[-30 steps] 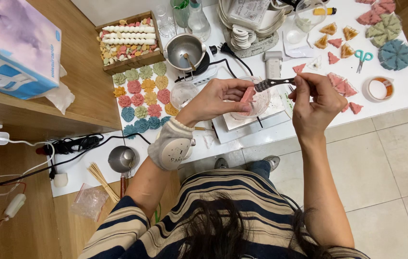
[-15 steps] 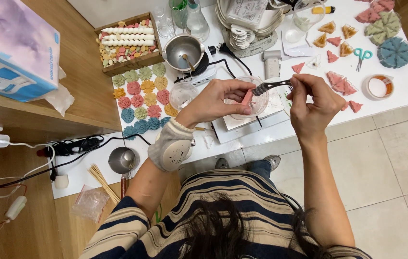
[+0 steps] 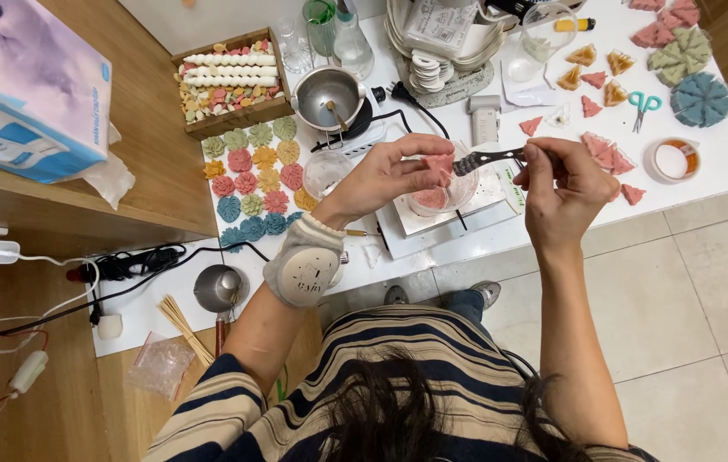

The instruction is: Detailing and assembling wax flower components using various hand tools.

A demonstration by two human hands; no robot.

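Observation:
My left hand (image 3: pixel 389 174) pinches a small pink wax-like piece (image 3: pixel 442 166) just above a clear cup (image 3: pixel 437 196) holding pink material. My right hand (image 3: pixel 566 189) grips the handle of a dark metal tool (image 3: pixel 484 158) whose tip touches the pink piece. The cup stands on a white scale-like platform (image 3: pixel 432 221). A padded wrist cuff (image 3: pixel 306 267) sits on my left forearm.
Rows of coloured flower-shaped pieces (image 3: pixel 252 181) lie left of the cup. A metal pot (image 3: pixel 327 92) sits on a small hotplate behind them. A wooden tray of pieces (image 3: pixel 227 81), teal scissors (image 3: pixel 640 104), a tape roll (image 3: pixel 674 159) and pink triangles (image 3: pixel 605 155) surround the white table.
Both hands stay together over the cup; the tool tip keeps working at the pink piece with only slight shifts. The view has tilted a little.

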